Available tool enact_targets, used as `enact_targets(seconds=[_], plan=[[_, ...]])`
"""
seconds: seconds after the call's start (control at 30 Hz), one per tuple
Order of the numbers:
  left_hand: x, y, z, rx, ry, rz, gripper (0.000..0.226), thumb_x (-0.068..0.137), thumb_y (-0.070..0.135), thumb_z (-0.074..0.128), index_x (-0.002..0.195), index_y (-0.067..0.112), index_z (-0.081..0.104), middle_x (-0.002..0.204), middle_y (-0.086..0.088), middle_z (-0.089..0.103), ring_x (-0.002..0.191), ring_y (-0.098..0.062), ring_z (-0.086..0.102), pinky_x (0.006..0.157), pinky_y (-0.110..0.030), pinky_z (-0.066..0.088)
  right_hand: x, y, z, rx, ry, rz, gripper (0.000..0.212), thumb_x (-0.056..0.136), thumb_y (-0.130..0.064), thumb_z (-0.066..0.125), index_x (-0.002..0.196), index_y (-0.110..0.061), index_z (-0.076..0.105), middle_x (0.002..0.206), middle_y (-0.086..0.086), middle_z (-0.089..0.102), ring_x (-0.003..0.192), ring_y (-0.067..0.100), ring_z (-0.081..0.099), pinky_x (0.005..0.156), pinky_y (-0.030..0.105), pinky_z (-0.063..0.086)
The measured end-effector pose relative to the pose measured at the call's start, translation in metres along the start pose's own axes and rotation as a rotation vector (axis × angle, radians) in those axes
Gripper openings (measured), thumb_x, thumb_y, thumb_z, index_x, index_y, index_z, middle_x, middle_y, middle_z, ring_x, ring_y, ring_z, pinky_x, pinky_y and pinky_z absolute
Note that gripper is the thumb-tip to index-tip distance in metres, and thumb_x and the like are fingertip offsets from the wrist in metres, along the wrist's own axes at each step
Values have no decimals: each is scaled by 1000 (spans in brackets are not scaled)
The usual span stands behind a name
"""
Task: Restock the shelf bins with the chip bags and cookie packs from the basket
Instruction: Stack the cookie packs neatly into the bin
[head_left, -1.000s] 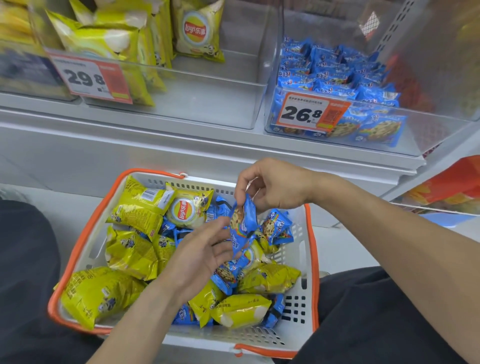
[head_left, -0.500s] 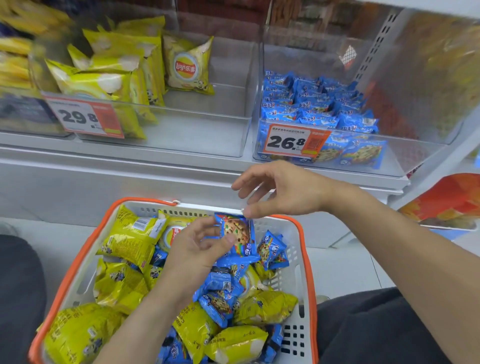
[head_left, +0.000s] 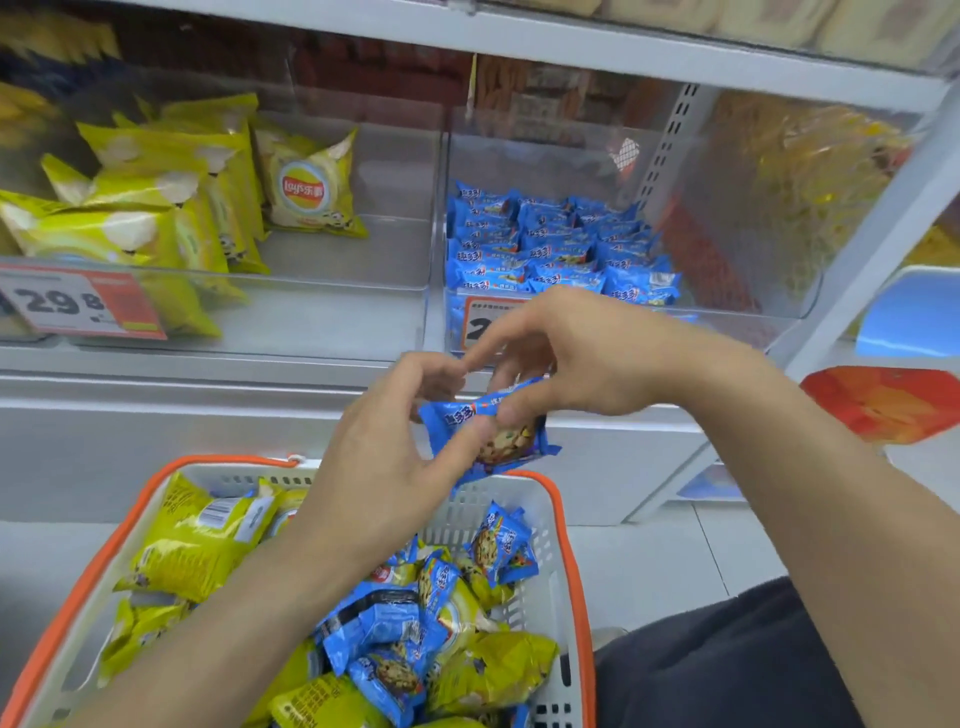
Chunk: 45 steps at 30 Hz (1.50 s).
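Above the far rim of the basket (head_left: 556, 525), both hands meet on one blue cookie pack (head_left: 488, 428), held in the air in front of the shelf edge. The left hand (head_left: 384, 441) pinches the pack's left end between thumb and fingers, and the right hand (head_left: 566, 358) grips its upper edge with curled fingers. Below, the basket holds yellow chip bags (head_left: 192, 540) and more blue cookie packs (head_left: 498, 545) heaped together. On the shelf, the right clear bin (head_left: 753, 312) is filled with rows of cookie packs, while the left bin (head_left: 363, 312) has chip bags on its left side.
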<state>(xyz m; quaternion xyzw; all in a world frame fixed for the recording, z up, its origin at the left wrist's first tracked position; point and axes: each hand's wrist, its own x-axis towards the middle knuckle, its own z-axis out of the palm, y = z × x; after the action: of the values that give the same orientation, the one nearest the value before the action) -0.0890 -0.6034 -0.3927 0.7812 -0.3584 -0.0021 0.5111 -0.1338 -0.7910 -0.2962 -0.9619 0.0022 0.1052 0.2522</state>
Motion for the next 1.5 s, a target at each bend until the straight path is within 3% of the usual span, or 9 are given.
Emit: enact_targets(seconds=[0.1,0.23,0.4,0.57,0.73,0.97,1.07,1.23,1.5], plan=[[18,12,4,69,191,159,21,94,29,59,113,21,59,106,13,58,99,9,49,89,-7,35,-14,15,-31,99,158,-11,31,77,-14,83,105,-23,75,94,-15,74,89,-1,68,72,6,46],[52,14,15,148,435,298,27,100,22,45,112,1,58,111,-9,56,107,-24,50,96,-29,35,-33,43,-63,206,496,-9,25,77,-13,83,94,-29,73,90,-13,75,84,-2,68,81,14,50],[88,-5,39,347,380,250,61,95,36,56,137,-5,41,142,-26,40,133,-41,37,114,-47,29,-46,77,-84,66,853,100,25,80,-11,81,97,-26,71,88,-14,70,73,-12,61,76,9,48],[94,-12,51,373,400,226,76,90,48,61,143,0,36,150,-22,35,137,-37,35,111,-44,27,-51,111,-82,105,639,299,19,82,-8,79,97,-18,75,87,5,74,74,9,61,75,24,49],[91,-15,50,357,407,239,71,90,43,67,140,2,38,151,-19,35,139,-33,34,109,-41,28,-42,129,-84,186,460,436,14,82,-9,78,88,-22,78,77,-2,75,72,10,63,83,35,54],[89,-20,39,303,369,257,68,89,35,71,139,2,38,152,-17,35,140,-29,34,110,-39,29,-30,143,-83,141,359,582,6,80,-25,82,76,-22,79,65,-15,70,66,2,59,65,21,42],[88,-20,38,308,352,272,67,88,34,70,138,2,39,153,-17,35,140,-30,35,109,-41,31,-27,147,-86,95,351,700,24,71,-39,87,85,-22,77,91,-3,72,91,20,63,90,38,53],[88,-20,41,361,364,266,64,89,37,66,137,3,40,154,-18,34,140,-31,35,108,-40,30,-21,139,-88,-129,168,750,48,82,-54,73,120,-25,71,124,-1,63,114,24,55,98,33,41],[87,-21,44,428,376,272,59,90,37,66,133,4,42,154,-20,32,136,-35,38,106,-44,33,-18,138,-88,23,134,791,92,35,-76,75,107,-18,77,120,1,65,114,27,59,106,45,45]])
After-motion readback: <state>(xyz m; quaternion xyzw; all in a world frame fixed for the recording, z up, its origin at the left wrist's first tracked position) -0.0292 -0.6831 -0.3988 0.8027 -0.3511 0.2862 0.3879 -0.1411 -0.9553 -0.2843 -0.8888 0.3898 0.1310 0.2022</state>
